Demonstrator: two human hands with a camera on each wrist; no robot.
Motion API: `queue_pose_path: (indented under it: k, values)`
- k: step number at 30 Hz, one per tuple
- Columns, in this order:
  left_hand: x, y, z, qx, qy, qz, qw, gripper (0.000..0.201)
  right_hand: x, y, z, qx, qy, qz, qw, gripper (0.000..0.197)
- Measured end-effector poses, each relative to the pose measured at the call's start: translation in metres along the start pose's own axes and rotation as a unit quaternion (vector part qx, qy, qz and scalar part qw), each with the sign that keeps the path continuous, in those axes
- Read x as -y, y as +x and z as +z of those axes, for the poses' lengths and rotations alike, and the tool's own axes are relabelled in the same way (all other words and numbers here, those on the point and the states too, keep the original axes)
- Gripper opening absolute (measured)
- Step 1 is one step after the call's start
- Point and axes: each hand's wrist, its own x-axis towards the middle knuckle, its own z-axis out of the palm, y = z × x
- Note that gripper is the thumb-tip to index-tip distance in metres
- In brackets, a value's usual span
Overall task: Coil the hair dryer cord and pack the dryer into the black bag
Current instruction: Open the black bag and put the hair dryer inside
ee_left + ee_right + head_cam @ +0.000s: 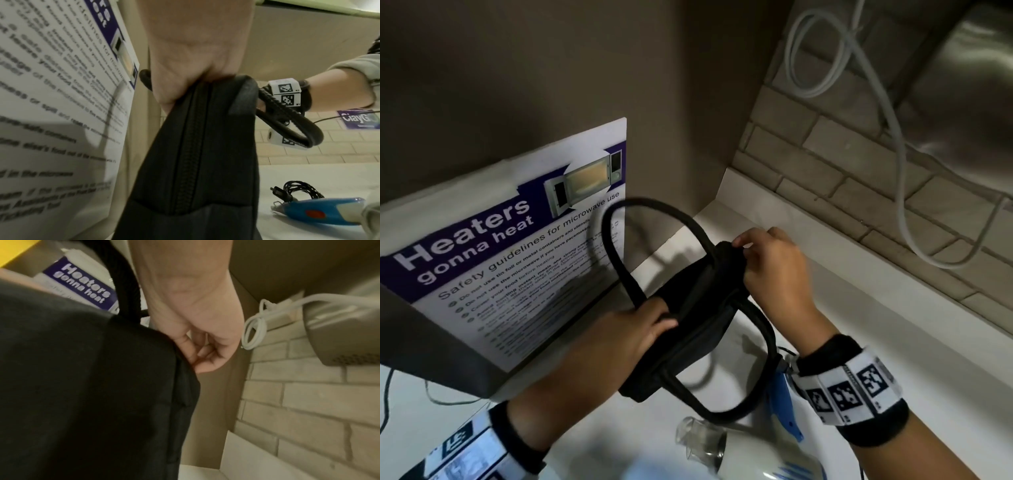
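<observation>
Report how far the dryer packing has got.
Done: the cord looks coiled beside the blue dryer on the counter.

In hand: the left hand grips one end of the black bag and the right hand pinches the other end. The zipper looks closed.

Left: opening the bag and putting the dryer in.
</observation>
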Motion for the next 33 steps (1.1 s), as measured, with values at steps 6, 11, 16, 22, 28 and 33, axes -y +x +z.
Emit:
queue_pose_path:
  k: [6,11,16,22,28,33]
  values:
    - [0.007,0.013,-0.001,-0.135,-0.038,-0.011,0.990,0.030,0.002,-0.003,0.001,0.064,0.118,0.025,0.991,0.025]
    - [0.008,0.029,0.003,-0.168,-0.053,-0.031,0.984,0.022,0.012,-0.006,-0.002,0.107,0.260,0.049,0.958,0.025]
    - [0.006,0.038,0.005,-0.169,-0.066,-0.023,0.983,0.025,0.038,-0.035,0.000,0.099,0.271,-0.002,0.958,0.021]
    - [0.017,0.046,-0.005,-0.118,-0.125,-0.042,0.984,0.027,0.059,-0.065,0.008,0.036,0.259,-0.102,0.960,0.014]
    - [0.016,0.044,-0.003,-0.109,-0.148,-0.058,0.981,0.028,0.058,-0.050,0.012,0.057,0.406,0.018,0.912,0.024]
    - [0.013,0.045,-0.007,-0.093,-0.187,-0.080,0.975,0.026,0.067,-0.063,0.017,0.050,0.406,-0.019,0.913,0.028]
